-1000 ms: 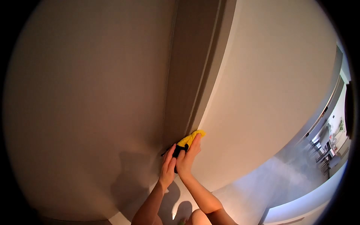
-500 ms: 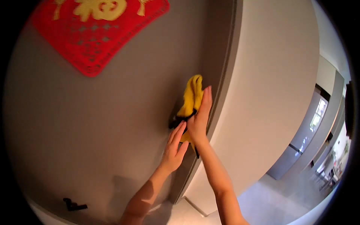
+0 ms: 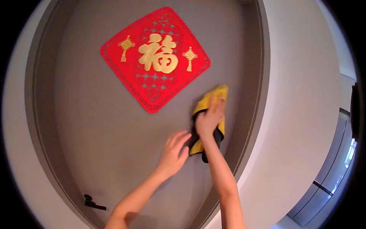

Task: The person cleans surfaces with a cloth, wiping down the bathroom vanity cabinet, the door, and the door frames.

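A yellow and dark grey cleaning cloth (image 3: 203, 104) with black edging lies against the grey-brown door (image 3: 122, 152), near its right side. My right hand (image 3: 209, 121) presses the cloth to the surface, its fingers stretched over the yellow part and slightly blurred. Lower folds of the cloth hang beneath the wrist. Just left of the cloth, my left hand (image 3: 174, 152) is open, fingers apart and holding nothing. Its fingertips come close to the cloth's edge; whether they touch it I cannot tell.
A red diamond-shaped decoration (image 3: 158, 57) with a gold character is fixed on the door above my hands. At lower left sticks out a black door handle (image 3: 94, 205). The door frame (image 3: 256, 114) and a pale wall (image 3: 297, 99) run along the right; a grey refrigerator-like cabinet (image 3: 324, 171) stands beyond.
The view has shifted, showing the whole red decoration and more of the door. My right hand now lies across the cloth, which is spread wider. My left hand has separated from the cloth.
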Action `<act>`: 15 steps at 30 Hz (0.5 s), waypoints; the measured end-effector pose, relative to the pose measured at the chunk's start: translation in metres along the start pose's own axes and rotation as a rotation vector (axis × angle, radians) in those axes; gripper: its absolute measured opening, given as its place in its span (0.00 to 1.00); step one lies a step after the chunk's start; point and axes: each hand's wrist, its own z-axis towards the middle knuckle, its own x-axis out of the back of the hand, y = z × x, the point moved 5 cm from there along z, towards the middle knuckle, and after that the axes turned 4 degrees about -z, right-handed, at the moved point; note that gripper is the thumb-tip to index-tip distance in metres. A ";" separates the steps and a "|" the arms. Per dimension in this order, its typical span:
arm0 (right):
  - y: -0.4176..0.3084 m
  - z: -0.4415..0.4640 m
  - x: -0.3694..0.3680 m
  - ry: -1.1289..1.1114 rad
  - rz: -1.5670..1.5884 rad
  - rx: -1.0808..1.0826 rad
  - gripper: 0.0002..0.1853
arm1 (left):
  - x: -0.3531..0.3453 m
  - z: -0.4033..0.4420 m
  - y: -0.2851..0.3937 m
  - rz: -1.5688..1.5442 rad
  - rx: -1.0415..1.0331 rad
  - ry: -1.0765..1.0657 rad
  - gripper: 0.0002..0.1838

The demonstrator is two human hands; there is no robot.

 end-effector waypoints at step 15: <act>0.028 0.173 -0.014 0.103 0.047 0.067 0.42 | -0.003 0.075 0.019 0.355 -0.045 0.056 0.22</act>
